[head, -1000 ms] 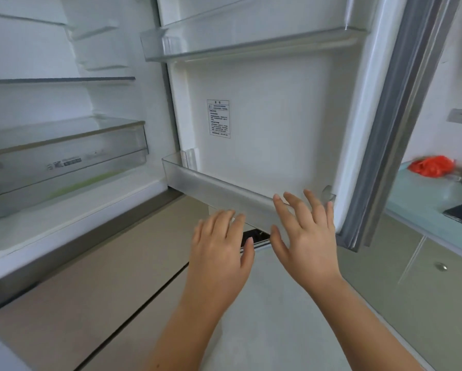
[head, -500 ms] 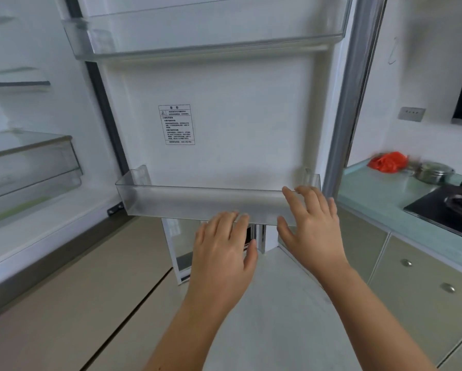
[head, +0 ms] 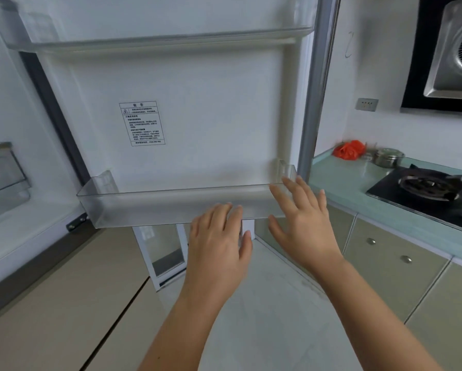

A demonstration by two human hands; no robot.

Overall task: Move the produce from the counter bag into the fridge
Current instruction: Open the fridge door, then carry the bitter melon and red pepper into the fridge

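Both hands have drifted a little to the right with the view, and more of the counter now shows. The left hand (head: 219, 245) and the right hand (head: 302, 223) are empty, with the fingers straight and slightly spread. The right fingers (head: 291, 191) lie in front of the right end of the clear door shelf (head: 157, 207); whether they touch it cannot be told. The fridge door (head: 211, 116) stands wide open.

The red bag (head: 348, 149) sits well apart from the hands, at the back of the pale green counter (head: 344, 180), just beside a steel pot (head: 389, 156). It looks like thin, crumpled plastic, so it is probably soft and a little slippery. The produce inside is hidden, so its weight is uncertain. The best hold is likely the gathered top, with the second hand under the bottom so that nothing gets bruised.
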